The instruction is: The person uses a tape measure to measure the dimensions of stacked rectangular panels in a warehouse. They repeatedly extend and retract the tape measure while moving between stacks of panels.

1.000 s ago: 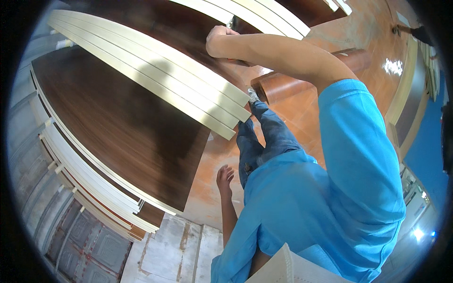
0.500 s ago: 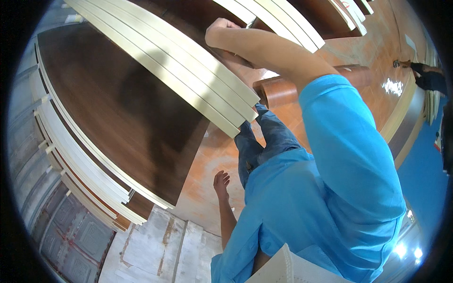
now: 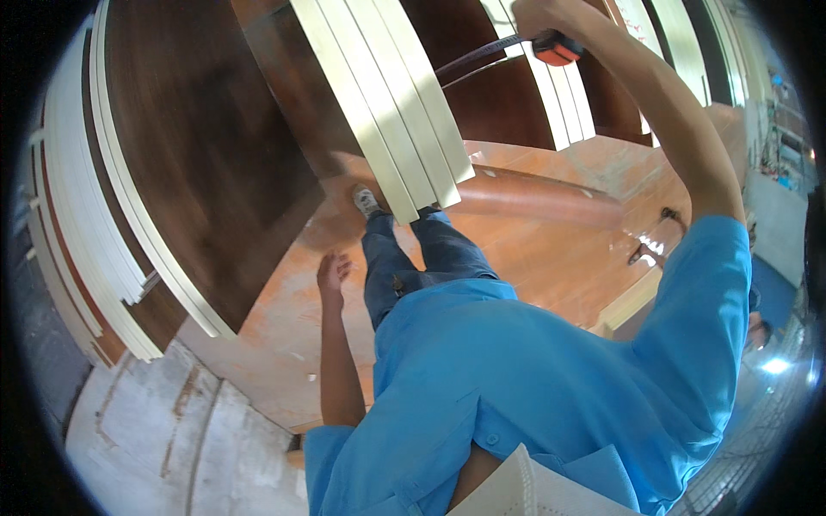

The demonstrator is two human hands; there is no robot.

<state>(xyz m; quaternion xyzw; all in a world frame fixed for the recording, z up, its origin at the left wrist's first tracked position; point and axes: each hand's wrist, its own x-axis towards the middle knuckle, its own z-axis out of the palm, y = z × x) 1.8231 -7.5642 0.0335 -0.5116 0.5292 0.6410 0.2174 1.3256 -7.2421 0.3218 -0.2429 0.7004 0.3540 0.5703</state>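
Note:
My right hand (image 3: 545,14), at the upper edge, is closed round a black and orange tape measure (image 3: 557,48). Its blade (image 3: 477,57) runs out leftward toward a stack of cream-edged boards (image 3: 391,103); where the blade ends I cannot make out. The board stack juts toward me, its near end above my legs. My left hand (image 3: 334,273) hangs low at my side, fingers loosely bent and apart, holding nothing. Dark brown panels (image 3: 194,163) lie to the left of the stack.
A brown roll (image 3: 542,199) lies on the orange tiled floor (image 3: 551,267), right of the boards. More pale-edged panels (image 3: 559,99) stand at the upper right, others (image 3: 95,232) along the left. Another person's feet (image 3: 645,251) show at the right.
My view has swung, and the boards now lie more upright in it. My right arm has extended up and right, bringing the tape measure into sight. The left hand still hangs at my side.

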